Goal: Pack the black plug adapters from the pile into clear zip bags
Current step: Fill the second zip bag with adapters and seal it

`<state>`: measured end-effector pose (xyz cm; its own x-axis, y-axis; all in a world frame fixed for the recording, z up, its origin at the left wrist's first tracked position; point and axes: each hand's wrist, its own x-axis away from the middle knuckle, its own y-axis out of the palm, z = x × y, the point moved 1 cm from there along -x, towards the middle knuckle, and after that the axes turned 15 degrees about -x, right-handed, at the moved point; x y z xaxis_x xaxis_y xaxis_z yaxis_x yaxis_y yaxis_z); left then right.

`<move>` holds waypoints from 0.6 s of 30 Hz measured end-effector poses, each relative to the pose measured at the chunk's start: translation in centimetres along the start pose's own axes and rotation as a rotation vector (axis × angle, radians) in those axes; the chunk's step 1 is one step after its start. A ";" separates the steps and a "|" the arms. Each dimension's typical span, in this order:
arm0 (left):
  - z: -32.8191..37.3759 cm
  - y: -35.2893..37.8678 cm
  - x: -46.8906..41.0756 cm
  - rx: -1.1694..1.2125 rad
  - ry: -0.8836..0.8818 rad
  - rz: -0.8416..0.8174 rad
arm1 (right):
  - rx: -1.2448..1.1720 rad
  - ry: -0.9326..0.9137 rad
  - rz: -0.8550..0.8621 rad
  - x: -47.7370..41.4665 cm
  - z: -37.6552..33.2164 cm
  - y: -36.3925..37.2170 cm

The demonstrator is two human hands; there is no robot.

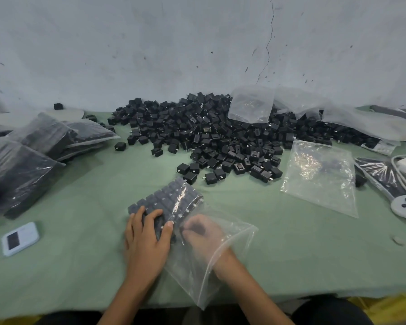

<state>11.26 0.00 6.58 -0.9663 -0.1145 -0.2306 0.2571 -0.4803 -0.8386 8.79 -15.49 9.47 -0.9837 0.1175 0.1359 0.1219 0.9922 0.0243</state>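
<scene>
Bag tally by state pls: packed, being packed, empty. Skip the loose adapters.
Packed bags, left stack: 3 plainly seen, maybe more hidden
Bag being packed: 1
Empty: 2, a flat bag beside the pile and a puffed bag on it
Bag with dark contents, right edge: 1
Total: 7, crumpled plastic behind the pile not counted

Packing workshop: adapter pile (pixel 209 134), filled bags (pixel 33 151) on green-clothed bench (pixel 80 266), cracked wall (pixel 197 43)
</scene>
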 end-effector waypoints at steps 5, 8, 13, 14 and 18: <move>0.1 0.0 0.0 0.003 -0.010 -0.008 | 0.130 -0.164 -0.027 -0.1 0.5 0.7; 0.1 0.0 0.0 0.005 0.002 -0.005 | 0.127 -0.228 -0.119 0.1 0.5 0.7; 0.0 0.0 0.1 -0.002 0.006 -0.006 | 0.316 -0.403 -0.108 0.5 0.5 0.4; 0.0 0.0 0.1 -0.004 0.006 -0.009 | 0.340 -0.432 -0.095 0.6 0.5 0.4; 0.3 -0.1 0.1 -0.013 -0.006 -0.016 | 0.249 -0.448 -0.052 0.9 0.9 0.3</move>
<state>11.15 -0.18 6.81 -0.9703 -0.1120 -0.2144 0.2418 -0.4709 -0.8484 7.83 -15.02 8.71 -0.9543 0.0200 -0.2981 0.0903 0.9704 -0.2238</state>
